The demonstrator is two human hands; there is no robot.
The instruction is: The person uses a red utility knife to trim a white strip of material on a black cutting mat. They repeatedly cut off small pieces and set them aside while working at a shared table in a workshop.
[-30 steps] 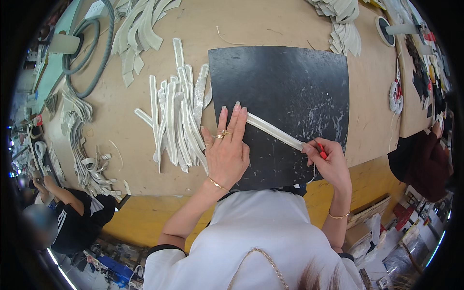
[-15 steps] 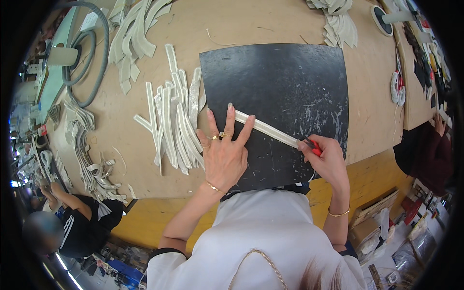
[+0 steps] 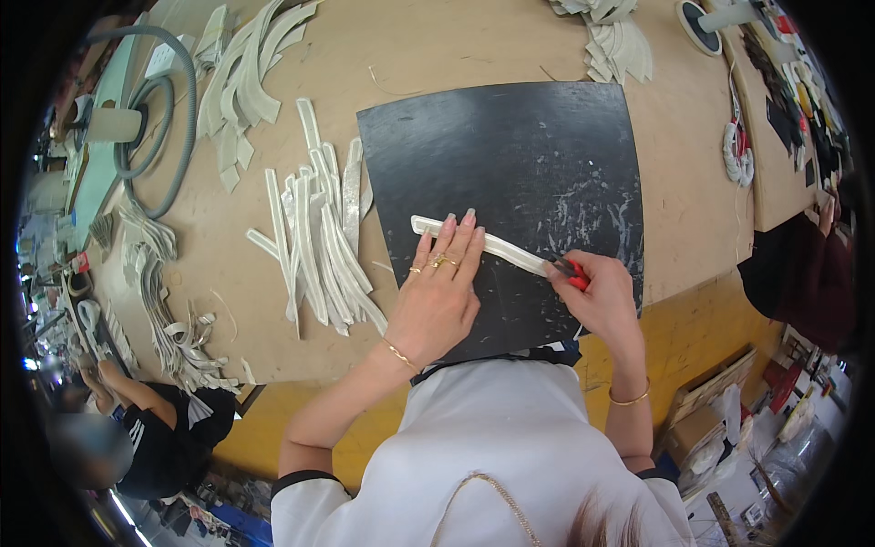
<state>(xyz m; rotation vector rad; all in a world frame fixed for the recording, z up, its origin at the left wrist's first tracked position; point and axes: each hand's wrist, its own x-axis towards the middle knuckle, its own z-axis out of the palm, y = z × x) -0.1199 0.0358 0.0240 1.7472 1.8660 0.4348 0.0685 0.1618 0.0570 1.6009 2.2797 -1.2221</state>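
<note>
Not much packaging here tbh. Only some brown cardboard boxes (image 3: 706,410) down on the floor at the lower right, just below the yellow edge of the surface (image 3: 693,337). No labels, signs or screens I can make out.

A tan workbench (image 3: 456,46) carries it all. A black cutting mat (image 3: 510,155) lies flat at centre, its near edge at the bench's front. Left of it, a loose heap of pale strips (image 3: 314,237); more stacks (image 3: 241,87) sit farther back (curved ones). A grey hose (image 3: 169,118) coils far left.
</note>
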